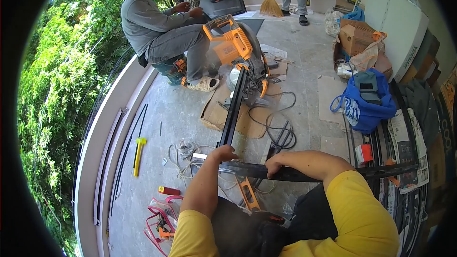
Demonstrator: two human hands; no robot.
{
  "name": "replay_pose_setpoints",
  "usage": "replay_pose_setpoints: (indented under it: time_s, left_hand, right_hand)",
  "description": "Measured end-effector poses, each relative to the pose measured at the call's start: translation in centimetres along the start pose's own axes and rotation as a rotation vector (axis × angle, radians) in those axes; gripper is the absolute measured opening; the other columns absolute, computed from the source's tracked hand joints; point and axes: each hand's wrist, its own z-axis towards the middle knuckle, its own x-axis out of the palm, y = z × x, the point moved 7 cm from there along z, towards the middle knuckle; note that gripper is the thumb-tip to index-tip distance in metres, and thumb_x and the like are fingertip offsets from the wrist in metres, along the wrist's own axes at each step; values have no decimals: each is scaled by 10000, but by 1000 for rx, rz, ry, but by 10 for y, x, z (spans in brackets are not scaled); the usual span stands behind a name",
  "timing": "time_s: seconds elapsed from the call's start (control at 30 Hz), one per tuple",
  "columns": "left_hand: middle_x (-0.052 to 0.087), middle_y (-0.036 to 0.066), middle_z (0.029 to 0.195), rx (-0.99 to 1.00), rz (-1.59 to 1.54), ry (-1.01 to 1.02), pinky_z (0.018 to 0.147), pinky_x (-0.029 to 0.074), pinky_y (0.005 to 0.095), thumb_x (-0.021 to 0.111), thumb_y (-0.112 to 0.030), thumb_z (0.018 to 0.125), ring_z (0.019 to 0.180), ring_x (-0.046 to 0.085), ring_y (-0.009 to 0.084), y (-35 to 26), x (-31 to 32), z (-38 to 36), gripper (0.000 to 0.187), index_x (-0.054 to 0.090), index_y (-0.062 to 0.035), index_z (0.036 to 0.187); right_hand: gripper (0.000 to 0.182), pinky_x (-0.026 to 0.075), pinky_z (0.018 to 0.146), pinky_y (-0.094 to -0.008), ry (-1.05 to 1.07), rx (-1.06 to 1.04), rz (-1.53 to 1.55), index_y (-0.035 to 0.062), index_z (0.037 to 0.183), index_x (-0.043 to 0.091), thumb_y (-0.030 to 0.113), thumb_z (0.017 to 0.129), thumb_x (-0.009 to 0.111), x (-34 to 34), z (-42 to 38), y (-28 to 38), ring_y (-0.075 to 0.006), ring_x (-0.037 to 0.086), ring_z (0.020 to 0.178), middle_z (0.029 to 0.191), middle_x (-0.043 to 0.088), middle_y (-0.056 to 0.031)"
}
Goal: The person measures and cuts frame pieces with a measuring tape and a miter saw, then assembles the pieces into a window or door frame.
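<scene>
A long black metal profile lies crosswise in front of me, curved by the wide lens. My right hand is closed round it, thumb side toward the middle. My left hand is closed at its left end, where a second black profile meets it at roughly a right angle. That second profile runs away from me to the orange miter saw, its far end by the blade. Below the crosswise profile, between my legs, is an orange spirit level.
A seated person is beside the saw; others stand behind, near a broom. Cords and cardboard lie on the floor. A yellow hammer-like tool is left, a pink-handled bag nearer, a blue bag right.
</scene>
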Motion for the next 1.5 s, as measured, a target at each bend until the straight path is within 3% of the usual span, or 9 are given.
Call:
replay_pose_setpoints:
  time_s: [0.67,0.73,0.77,0.83,1.07,1.5]
  left_hand:
    - [565,229,1192,10,33,2,943,428,370,638,-439,775,1116,540,344,2,1,4,631,555,19,1200]
    - [565,228,1194,5,-8,-19,944,427,370,646,-432,772,1117,540,343,3,1,3,629,555,19,1201]
    - [565,228,1194,5,-8,-19,944,427,370,646,-432,772,1117,540,343,3,0,3,629,555,19,1201]
    - [564,226,1197,12,3,-17,945,427,370,648,-433,773,1117,540,342,2,0,2,632,553,21,1202]
    - [588,216,1156,42,47,-46,914,448,374,617,-418,786,1084,558,340,-3,-3,-1,581,584,32,1152]
    - [564,231,1193,26,33,3,937,431,371,632,-431,784,1109,544,344,-2,-1,1,629,548,30,1203]
  right_hand:
    - [626,465,856,-407,11,2,7,-46,1135,592,458,765,627,-2,-7,3,-318,585,1042,1170,594,-182]
    - [635,526,738,-409,0,-41,-39,-83,1153,557,433,790,629,-3,-6,5,-318,620,948,1116,608,-185]
    - [635,526,738,-409,0,-41,-40,-83,1153,557,433,790,629,-3,-6,5,-318,620,948,1116,608,-185]
    - [614,465,855,-408,-6,4,5,-39,1134,596,451,765,632,-2,-6,2,-315,585,1042,1167,596,-179]
    - [616,467,854,-406,-2,-13,-20,-37,1141,593,452,767,632,-2,-6,3,-320,582,1049,1173,593,-181]
    - [622,477,837,-407,-2,-9,0,-43,1135,594,457,768,634,0,1,0,-318,590,1028,1152,600,-183]
